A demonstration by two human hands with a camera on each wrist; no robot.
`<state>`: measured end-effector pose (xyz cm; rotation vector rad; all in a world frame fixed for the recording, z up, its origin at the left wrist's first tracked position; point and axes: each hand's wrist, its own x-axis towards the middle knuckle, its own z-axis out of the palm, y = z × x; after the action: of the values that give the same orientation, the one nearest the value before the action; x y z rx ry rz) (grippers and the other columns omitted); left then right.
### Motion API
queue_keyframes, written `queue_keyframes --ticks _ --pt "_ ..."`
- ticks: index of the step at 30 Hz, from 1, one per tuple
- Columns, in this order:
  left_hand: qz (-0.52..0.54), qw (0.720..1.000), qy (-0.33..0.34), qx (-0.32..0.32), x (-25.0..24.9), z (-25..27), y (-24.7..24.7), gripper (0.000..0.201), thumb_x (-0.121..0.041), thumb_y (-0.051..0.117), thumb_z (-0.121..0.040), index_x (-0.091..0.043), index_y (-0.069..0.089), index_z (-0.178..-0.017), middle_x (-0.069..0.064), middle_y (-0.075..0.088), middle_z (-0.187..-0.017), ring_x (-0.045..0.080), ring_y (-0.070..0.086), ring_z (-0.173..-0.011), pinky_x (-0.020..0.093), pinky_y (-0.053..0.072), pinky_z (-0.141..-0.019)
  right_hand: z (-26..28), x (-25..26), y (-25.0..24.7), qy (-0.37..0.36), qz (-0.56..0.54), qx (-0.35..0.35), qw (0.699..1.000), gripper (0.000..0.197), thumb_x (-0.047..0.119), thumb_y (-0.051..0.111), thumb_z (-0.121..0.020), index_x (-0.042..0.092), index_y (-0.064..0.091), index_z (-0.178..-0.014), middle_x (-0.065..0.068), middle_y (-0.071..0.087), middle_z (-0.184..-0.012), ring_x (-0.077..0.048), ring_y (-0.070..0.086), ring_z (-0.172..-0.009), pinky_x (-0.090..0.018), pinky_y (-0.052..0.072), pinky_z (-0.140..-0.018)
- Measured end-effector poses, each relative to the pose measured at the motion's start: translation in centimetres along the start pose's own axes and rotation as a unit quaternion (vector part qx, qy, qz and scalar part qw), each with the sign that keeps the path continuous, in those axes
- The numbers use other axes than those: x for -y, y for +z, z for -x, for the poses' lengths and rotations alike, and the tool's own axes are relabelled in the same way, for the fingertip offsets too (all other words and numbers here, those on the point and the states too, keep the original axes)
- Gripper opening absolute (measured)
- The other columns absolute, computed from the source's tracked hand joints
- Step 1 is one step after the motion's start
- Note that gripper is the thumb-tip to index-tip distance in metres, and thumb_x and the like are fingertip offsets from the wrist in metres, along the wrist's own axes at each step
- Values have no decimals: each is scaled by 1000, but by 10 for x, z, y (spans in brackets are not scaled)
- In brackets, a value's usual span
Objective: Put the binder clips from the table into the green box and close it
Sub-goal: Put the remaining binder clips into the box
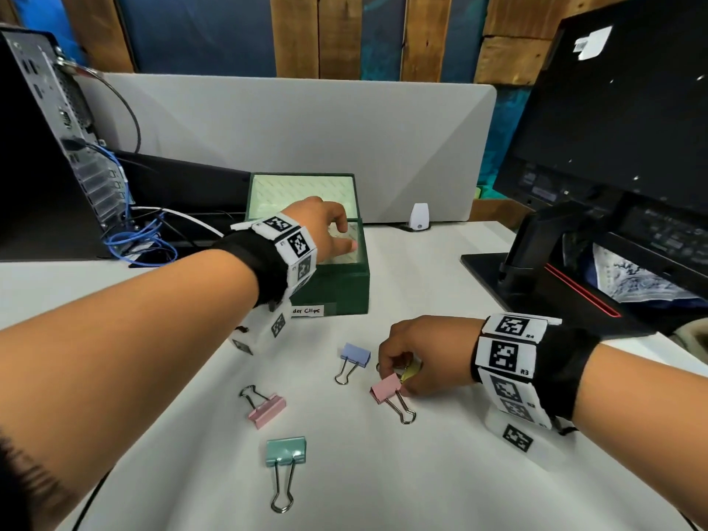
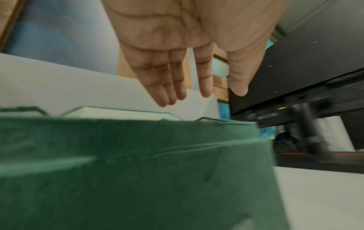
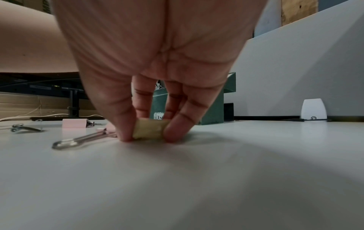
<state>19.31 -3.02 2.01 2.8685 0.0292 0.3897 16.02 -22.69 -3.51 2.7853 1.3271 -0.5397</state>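
Observation:
The green box (image 1: pixel 344 289) stands open at mid-table, its lid (image 1: pixel 302 193) tipped back. My left hand (image 1: pixel 325 228) hovers over the box with straight fingers (image 2: pixel 204 80), holding nothing. Low on the table, my right hand (image 1: pixel 413 358) pinches a yellow binder clip (image 3: pixel 150 129) between thumb and fingers. Beside it lies a pink clip (image 1: pixel 387 389). A lilac clip (image 1: pixel 355 354), another pink clip (image 1: pixel 267 410) and a teal clip (image 1: pixel 286 450) lie loose on the white table (image 1: pixel 421 473).
A monitor on a black stand (image 1: pixel 544 239) rises at the right. A computer tower (image 1: pixel 42 147) with blue cables (image 1: pixel 141 239) sits at the left. A grey divider panel (image 1: pixel 306 128) runs behind the box, with a small white device (image 1: pixel 418 216) at its foot.

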Motion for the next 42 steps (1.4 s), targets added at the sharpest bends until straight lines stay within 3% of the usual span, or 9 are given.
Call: queue_keyframes --ticks 2,7,11,19,24,29,34,38,42 --pt "10 998 54 29 -6 18 -1 29 -42 68 -77 -26 63 -100 -4 55 -103 17 57 -96 25 43 -75 0 -2 0 -1 -2 -7 1000 24 26 64 -80 29 64 -104 2 58 -107 -18 57 -97 -35 50 -89" --pt "-69 948 121 288 -20 54 14 35 -40 72 -74 -31 63 -107 -9 63 -100 13 60 -92 26 47 -81 3 -10 -20 0 -10 -54 999 25 24 65 -78 28 65 -104 4 61 -104 -14 58 -95 -31 49 -89" --pt "-108 935 92 326 -25 58 34 46 -47 71 -73 -34 58 -115 -7 59 -98 15 57 -87 26 44 -78 3 -22 -51 42 -76 -137 987 18 22 70 -77 35 63 -89 3 67 -99 -17 62 -94 -33 51 -89" --pt "-124 940 105 300 -26 66 37 22 -26 70 -75 -22 60 -94 -6 54 -80 17 50 -73 20 35 -53 -27 -20 -90 48 -218 -261 939 16 16 73 -77 28 64 -81 3 66 -76 -13 60 -63 -29 53 -72" --pt "-82 964 85 239 -3 72 4 19 -28 66 -73 -23 60 -90 -6 62 -82 16 55 -74 27 48 -68 -57 9 -106 -14 -262 -315 912 17 13 72 -77 28 62 -78 -6 69 -83 -17 60 -70 -38 55 -80" --pt "-33 987 34 152 33 72 -43 16 -19 68 -71 -25 58 -82 -8 59 -76 12 55 -69 28 52 -70 -98 36 -114 -21 -203 -384 901 19 19 70 -76 22 66 -94 3 56 -82 -16 54 -77 -28 44 -68" --pt "66 997 -35 30 61 68 -69 15 -9 68 -71 -14 61 -84 1 65 -80 13 56 -60 19 49 -57 -132 53 -109 7 -133 -360 923 24 22 70 -78 17 68 -102 -6 58 -104 -23 59 -97 -27 45 -81" --pt "137 988 -66 -16 72 53 -75 14 -8 67 -74 -12 61 -86 4 67 -81 18 60 -64 35 57 -75 -141 60 -101 6 -128 -292 948 30 20 71 -79 19 66 -109 0 58 -103 -18 57 -98 -25 43 -79" --pt "170 980 -94 -53 77 27 -62 18 -11 69 -75 -15 61 -92 4 66 -84 20 63 -70 36 58 -79 -134 56 -93 3 -140 -245 959 34 18 67 -81 25 63 -114 -3 59 -124 -22 57 -115 -35 47 -97"
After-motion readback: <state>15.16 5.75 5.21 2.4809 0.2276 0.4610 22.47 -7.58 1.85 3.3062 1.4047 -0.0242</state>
